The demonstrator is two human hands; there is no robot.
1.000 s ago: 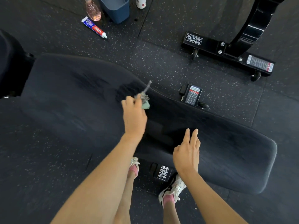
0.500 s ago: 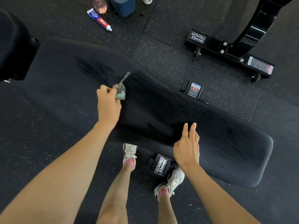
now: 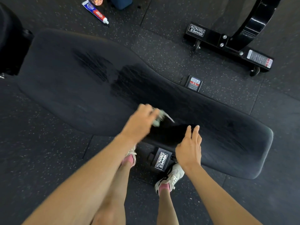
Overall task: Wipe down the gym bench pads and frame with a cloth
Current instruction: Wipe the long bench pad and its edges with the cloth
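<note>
The long black bench pad (image 3: 65,88) runs from far left to near right across the speckled rubber floor (image 3: 40,151). At its left end, touching or nearly so, sits another dark padded block (image 3: 9,43), mostly out of sight. Beyond the pad's far edge a red, white and blue tube (image 3: 95,12) lies flat on the floor, with the bottom of a pinkish bottle (image 3: 96,0) and a blue bucket (image 3: 121,2) just behind it.

Darker, damp-looking streaks (image 3: 126,82) mark the middle of the pad's top.

The person stands at the pad's near side, in pale trainers (image 3: 172,177) and pink socks. Their left hand (image 3: 141,120) is over the middle of the pad, blurred, fingers curled round a small pale green cloth (image 3: 157,119), which sits on or just above the pad's surface; a thin grey strip sticks out of it to the right.

Below the pad's near edge a black frame foot (image 3: 160,159) shows a white "HAMMER STRENGTH" label. Just right of it, the right hand (image 3: 189,148) holds nothing: the fingers are straight and close together, the tips reaching over the pad's near edge. I cannot tell whether it presses down.

Past the pad's far edge another frame foot (image 3: 194,83) carries a red-banded label. Farther off stands a separate black machine base (image 3: 227,44) on small wheels.
</note>
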